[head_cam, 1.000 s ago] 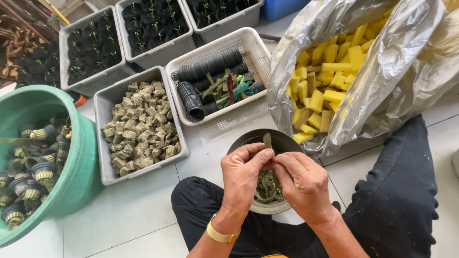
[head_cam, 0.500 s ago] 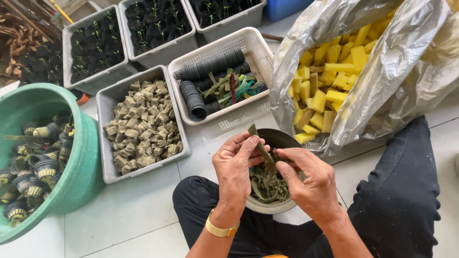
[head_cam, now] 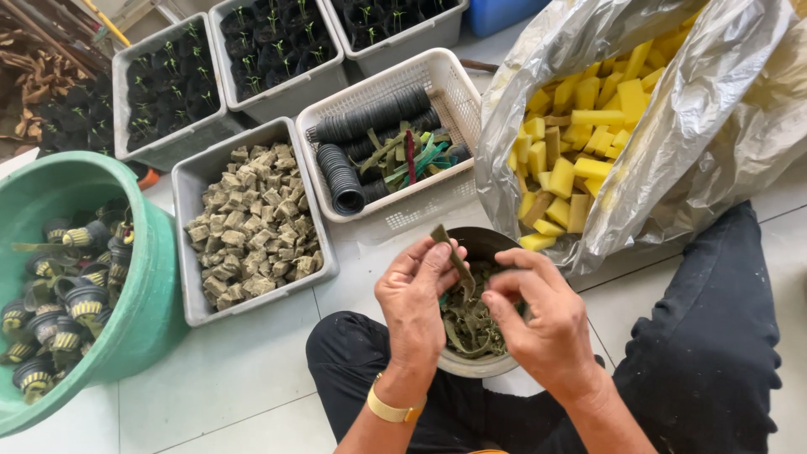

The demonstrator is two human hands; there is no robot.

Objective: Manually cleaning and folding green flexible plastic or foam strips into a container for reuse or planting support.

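My left hand [head_cam: 416, 298] pinches a thin green strip [head_cam: 450, 252] that sticks up between its fingertips. My right hand [head_cam: 538, 315] has its fingers curled on the lower end of the same strip, right beside the left. Both hands hover over a dark round bowl [head_cam: 483, 367] that rests on my lap and holds a tangle of more green strips [head_cam: 469, 324]. A yellow band sits on my left wrist.
A silver bag of yellow sponge cubes [head_cam: 580, 143] lies open at the right. A white basket [head_cam: 458, 92] holds stacked black net pots and strips. A grey tray of brownish cubes [head_cam: 252, 223], a green tub [head_cam: 143, 319] of filled pots and trays of seedlings [head_cam: 172, 84] stand to the left.
Both hands have lifted slightly off the bowl, and the green strip between the fingertips now points up and to the left.
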